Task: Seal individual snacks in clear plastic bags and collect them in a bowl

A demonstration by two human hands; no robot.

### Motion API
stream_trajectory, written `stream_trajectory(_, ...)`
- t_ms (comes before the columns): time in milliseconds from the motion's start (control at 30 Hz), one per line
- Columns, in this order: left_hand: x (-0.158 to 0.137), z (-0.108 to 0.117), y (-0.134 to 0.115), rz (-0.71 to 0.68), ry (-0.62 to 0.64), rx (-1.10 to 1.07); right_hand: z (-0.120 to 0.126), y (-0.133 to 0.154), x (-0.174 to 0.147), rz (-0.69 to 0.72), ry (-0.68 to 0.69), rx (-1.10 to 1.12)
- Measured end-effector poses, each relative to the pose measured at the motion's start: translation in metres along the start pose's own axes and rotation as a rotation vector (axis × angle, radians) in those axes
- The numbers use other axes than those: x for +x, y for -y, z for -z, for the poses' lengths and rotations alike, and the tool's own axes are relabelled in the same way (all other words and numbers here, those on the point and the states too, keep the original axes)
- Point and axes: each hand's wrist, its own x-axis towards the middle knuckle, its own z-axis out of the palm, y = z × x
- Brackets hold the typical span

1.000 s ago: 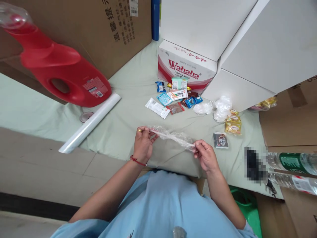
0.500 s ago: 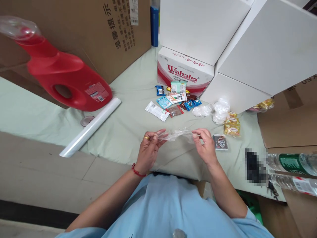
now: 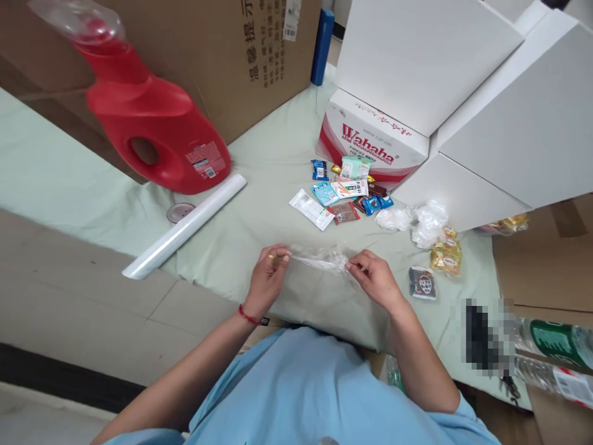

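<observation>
Drawn closer together than half a second ago, and lower over the cloth [image 3: 259, 185], with the film [image 3: 319, 259] bunched shorter between them. Far left: red jug [image 3: 152, 133] against a cardboard box [image 3: 222, 55], a white roll [image 3: 185, 225] lying slantwise just beside it. Then the left hand [image 3: 266, 281], ringed finger up, fingertips [image 3: 282, 254] pinched narrow on the film's left end, wrist bent back, forearm running down toward the blue shirt. Mid-scene, the film itself, a crumpled clear strip held just above the cloth, stretched between both grips. Right hand [image 3: 375, 281] knuckles-up, thumb and forefinger closed on the other end, elbow tucked out right. Beyond, snack packets [image 3: 345, 191] scattered before the Wahaha box [image 3: 370, 139], more crumpled plastic [image 3: 428, 222] farther right. Seems mid-way through teasing the film open or straight; next likely calls for finding a loose edge and pulling apart gently, without tearing
</observation>
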Motion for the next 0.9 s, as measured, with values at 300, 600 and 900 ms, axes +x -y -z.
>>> stream_trajectory(300, -0.031, -0.026, -0.015, 0.269, 0.255, -0.241, -0.053, 0.044, -0.018, -0.049, -0.256, -0.104)
stream_trajectory(600, -0.001, -0.055, -0.006, 0.263, 0.007, -0.292, -0.034, 0.0, -0.034, -0.373, -0.448, 0.54)
stream_trajectory(900, 0.019, -0.029, 0.002, 0.158, 0.26, 0.186, -0.019, -0.06, -0.058, -0.691, -0.495, 0.804)
